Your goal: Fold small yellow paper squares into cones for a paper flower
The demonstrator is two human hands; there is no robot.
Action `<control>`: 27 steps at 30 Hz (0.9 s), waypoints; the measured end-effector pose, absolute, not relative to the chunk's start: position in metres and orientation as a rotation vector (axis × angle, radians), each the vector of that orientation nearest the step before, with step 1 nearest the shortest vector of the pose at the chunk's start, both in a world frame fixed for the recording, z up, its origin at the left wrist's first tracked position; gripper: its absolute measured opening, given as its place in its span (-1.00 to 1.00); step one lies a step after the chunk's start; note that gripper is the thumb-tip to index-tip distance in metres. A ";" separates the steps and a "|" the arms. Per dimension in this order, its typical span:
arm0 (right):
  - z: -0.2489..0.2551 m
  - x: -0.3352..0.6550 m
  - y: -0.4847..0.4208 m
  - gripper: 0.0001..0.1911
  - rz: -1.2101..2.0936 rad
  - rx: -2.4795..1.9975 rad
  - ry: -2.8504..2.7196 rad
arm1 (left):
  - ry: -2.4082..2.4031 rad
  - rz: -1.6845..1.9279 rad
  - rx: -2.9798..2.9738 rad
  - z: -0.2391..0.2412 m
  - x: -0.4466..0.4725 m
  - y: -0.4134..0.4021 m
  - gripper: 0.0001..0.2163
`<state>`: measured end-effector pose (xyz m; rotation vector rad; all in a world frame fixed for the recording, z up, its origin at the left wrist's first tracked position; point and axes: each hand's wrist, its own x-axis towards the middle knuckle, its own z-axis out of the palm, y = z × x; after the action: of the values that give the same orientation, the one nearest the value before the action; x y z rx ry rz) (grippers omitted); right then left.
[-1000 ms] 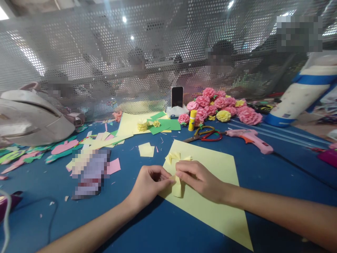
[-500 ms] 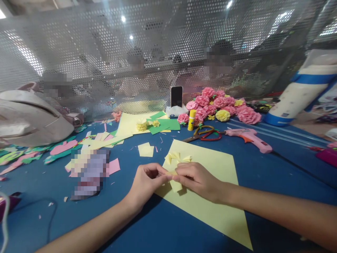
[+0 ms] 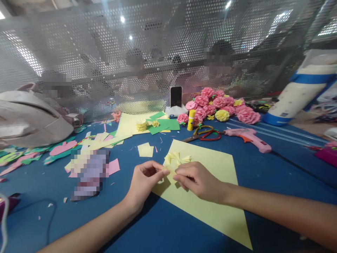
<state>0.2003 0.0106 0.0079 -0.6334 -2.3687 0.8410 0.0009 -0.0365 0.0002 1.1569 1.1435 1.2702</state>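
Note:
My left hand (image 3: 143,182) and my right hand (image 3: 198,181) meet over the near left corner of a large yellow paper sheet (image 3: 210,196) on the blue table. Both pinch a small folded piece of yellow paper (image 3: 168,172) between their fingertips, held just above the sheet. Several small folded yellow pieces (image 3: 175,157) lie on the sheet just beyond my fingers. A small yellow paper square (image 3: 145,150) rests on the table to the left of them.
Scissors (image 3: 202,134) and a pink glue gun (image 3: 249,137) lie behind the sheet. A glue stick (image 3: 191,119), a phone on a stand (image 3: 176,98) and pink and yellow paper flowers (image 3: 223,107) stand further back. Paper scraps (image 3: 63,147) cover the left side. A mesh screen (image 3: 105,63) closes the back.
The small piece has been folded up shorter and lifted a little; its hanging strip no longer shows below my fingers. My hands stay in the same spot.

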 end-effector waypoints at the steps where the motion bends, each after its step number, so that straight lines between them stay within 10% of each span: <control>1: 0.008 0.200 0.010 -0.47 0.840 -0.631 -2.369 | 1.134 1.267 1.161 0.001 0.001 -0.036 -0.74; 27: 0.011 0.201 0.015 -0.60 1.458 -0.707 -2.063 | 1.103 1.185 1.320 -0.006 0.000 -0.034 -0.78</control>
<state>0.2013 0.0148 0.0111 -0.7071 -2.0634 1.4576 0.0002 -0.0344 -0.0058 1.3198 1.1026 1.1855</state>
